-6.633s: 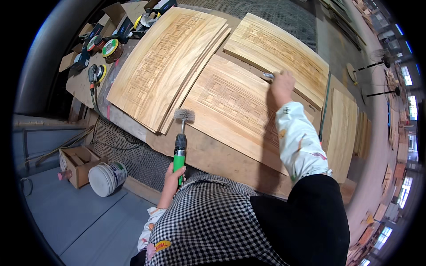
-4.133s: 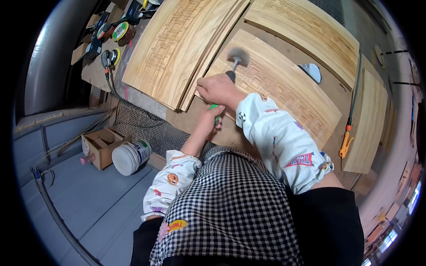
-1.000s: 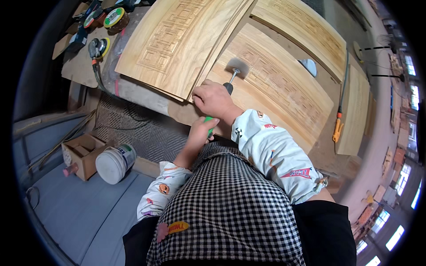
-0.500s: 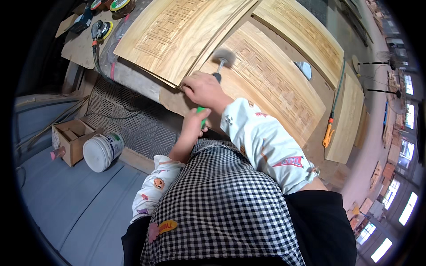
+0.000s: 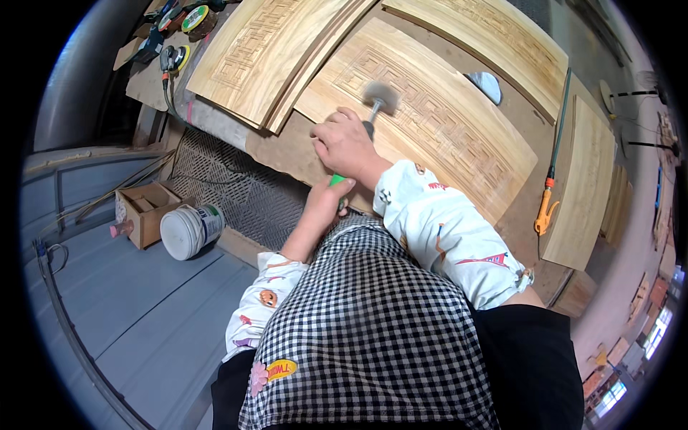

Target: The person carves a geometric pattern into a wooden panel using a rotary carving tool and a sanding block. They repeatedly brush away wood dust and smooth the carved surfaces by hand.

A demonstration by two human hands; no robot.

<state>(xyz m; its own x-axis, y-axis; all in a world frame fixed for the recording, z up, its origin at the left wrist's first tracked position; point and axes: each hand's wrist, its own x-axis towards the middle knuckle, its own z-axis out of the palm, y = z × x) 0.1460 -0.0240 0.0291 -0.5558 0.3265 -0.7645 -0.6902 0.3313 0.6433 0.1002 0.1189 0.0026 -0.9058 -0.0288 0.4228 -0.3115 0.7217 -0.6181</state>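
Observation:
Both my hands are closed on a straight grinder with a green rear body, a dark collar and a thin metal shaft ending in a blurred round grey wheel (image 5: 381, 97). My right hand (image 5: 347, 147) wraps the front of it, below the shaft. My left hand (image 5: 326, 204) grips the green rear end close to my checked apron. Beneath the wheel lies a curved-edge wooden panel (image 5: 494, 204) with a band of carved geometric pattern; the wheel is over this band. Whether it touches the wood I cannot tell.
Stacked carved panels (image 5: 251, 64) lie at left, another panel (image 5: 494, 39) at the far side. An orange air blow gun (image 5: 546, 208) on a hose lies at right beside plain boards (image 5: 584, 186). A disc sander (image 5: 172, 59) sits far left; a white bucket (image 5: 188, 233) stands below.
My view has shifted. The grinder's wheel has moved from the panel's left end rightward along the carved band, both hands moving with it. Both hands keep their hold.

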